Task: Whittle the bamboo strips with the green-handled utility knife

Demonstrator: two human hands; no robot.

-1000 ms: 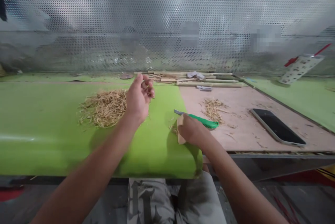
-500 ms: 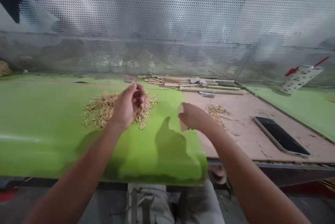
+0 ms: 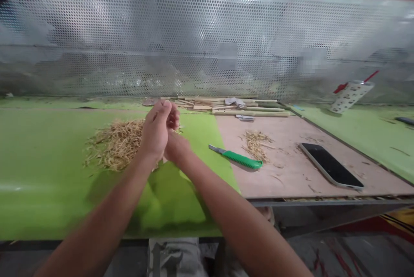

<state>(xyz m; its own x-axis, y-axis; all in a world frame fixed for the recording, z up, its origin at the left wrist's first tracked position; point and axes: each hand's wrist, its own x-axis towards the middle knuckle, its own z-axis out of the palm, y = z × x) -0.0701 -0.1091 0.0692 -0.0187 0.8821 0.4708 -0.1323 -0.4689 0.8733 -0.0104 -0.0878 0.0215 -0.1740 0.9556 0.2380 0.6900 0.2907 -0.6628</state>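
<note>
My left hand [image 3: 158, 128] is raised over the right side of a pile of thin, straw-coloured strips [image 3: 118, 145] on the green sheet. Its fingers are curled in, thumb on top; whatever they may hold does not show. Close against its right side is my right hand [image 3: 175, 144], its fingers hidden behind the left. A utility knife with a green handle [image 3: 242, 159] lies to the right of both hands, across the edge between the green sheet [image 3: 48, 139] and the bare board.
On the pinkish board [image 3: 291, 186] are a smaller heap of shavings [image 3: 256, 144] and a phone [image 3: 331, 165]. Thin sticks [image 3: 252, 114] lie along the back, before a perforated metal panel [image 3: 181, 31]. A patterned cup with a red straw [image 3: 352, 97] leans at the right.
My right hand has moved left to meet my left hand. The utility knife shows on the surface where the right hand was. The view has shifted slightly right.
</note>
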